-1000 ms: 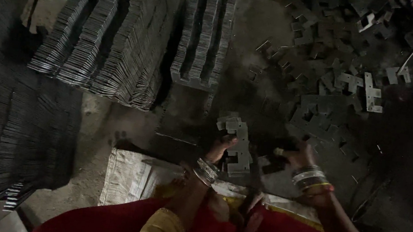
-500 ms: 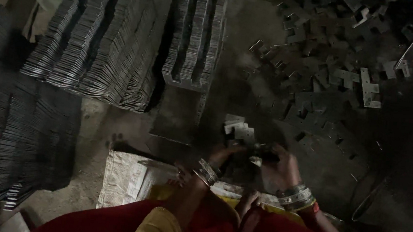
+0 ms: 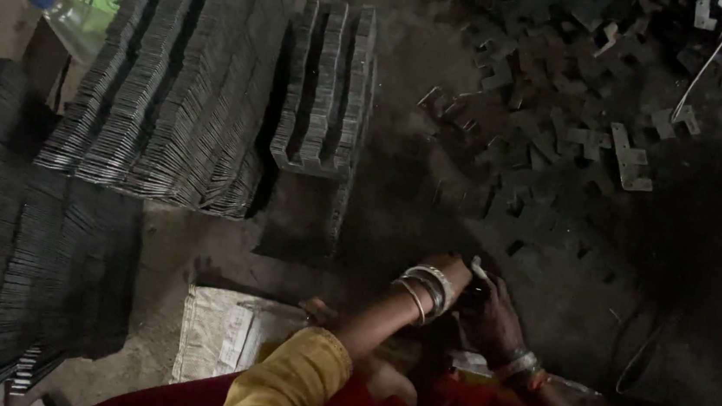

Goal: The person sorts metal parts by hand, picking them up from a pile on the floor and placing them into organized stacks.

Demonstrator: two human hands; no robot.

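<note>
Where plates were, joined hands (image 3: pixel 470 300) lower.

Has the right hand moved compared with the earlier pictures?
Yes. The right hand has drawn in leftward from the loose plates and now sits close against the left hand, below the small upright stack.

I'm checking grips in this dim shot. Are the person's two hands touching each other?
Cannot tell. In the head view the left hand and right hand sit close together, but darkness hides any contact or gap between them.
</note>
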